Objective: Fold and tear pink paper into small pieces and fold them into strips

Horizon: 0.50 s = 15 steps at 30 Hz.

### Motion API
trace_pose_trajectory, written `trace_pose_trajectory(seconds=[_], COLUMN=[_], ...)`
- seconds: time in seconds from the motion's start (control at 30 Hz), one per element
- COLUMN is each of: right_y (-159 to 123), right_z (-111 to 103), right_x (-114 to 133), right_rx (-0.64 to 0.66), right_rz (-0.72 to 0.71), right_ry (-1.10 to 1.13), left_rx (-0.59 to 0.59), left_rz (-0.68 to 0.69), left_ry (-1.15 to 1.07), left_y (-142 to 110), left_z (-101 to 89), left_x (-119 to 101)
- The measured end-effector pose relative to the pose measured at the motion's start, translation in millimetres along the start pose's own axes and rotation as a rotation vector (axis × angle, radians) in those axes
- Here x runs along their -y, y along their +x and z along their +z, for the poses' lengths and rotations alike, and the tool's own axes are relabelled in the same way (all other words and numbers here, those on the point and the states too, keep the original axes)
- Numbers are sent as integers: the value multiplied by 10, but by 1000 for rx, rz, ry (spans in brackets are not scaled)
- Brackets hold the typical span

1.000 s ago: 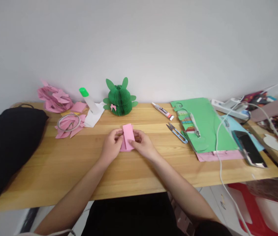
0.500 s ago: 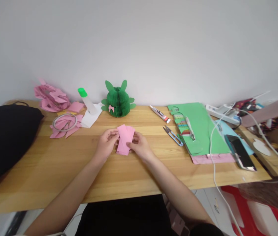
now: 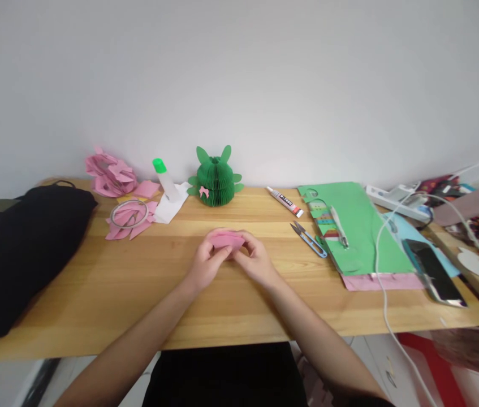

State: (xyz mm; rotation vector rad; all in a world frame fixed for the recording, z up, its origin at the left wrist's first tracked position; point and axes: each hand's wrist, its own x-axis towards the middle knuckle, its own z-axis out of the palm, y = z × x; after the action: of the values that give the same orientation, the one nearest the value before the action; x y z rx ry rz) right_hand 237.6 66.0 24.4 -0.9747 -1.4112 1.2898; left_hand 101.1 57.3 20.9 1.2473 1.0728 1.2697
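Pink paper pieces (image 3: 227, 240) are held in a small stack between both hands above the wooden table (image 3: 107, 299). My left hand (image 3: 207, 263) is closed on the stack's left end, thumb on the near side. On the right end, my right hand (image 3: 257, 260) grips the same pieces, its thumb near the left one. The fingers behind the paper are partly hidden. Beyond the hands stands a green honeycomb-paper figure (image 3: 217, 183) with leaf-shaped ears and a small pink bow (image 3: 204, 192) on its left side.
Left: a black bag (image 3: 31, 249), a tape roll (image 3: 114, 217) on pink scraps, crumpled pink paper (image 3: 114, 175), a green-capped glue bottle (image 3: 165, 178). Right: a glue tube (image 3: 285, 202), thread snips (image 3: 308, 239), green card sheets (image 3: 370, 237), a phone (image 3: 436, 274), a white cable (image 3: 385, 305).
The pink stack has gone from upright and fanned to lying sideways, seen nearly edge-on. Both hands have come closer together around it. The whole view has shifted slightly.
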Motion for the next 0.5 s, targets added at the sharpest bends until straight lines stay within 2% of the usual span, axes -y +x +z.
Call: trace_pose_trajectory(seconds=[0.23,0.5], right_y=[-16,-35], right_z=[92,210], right_x=[-4,-62], right_rx=[61,-38], right_rz=[-114,-206], right_ry=[4,-25], left_rx=[43,52], left_rz=[149,245], left_ry=[-29,-87], left_y=[-22,-24], left_z=[2,-22], left_x=[51,162])
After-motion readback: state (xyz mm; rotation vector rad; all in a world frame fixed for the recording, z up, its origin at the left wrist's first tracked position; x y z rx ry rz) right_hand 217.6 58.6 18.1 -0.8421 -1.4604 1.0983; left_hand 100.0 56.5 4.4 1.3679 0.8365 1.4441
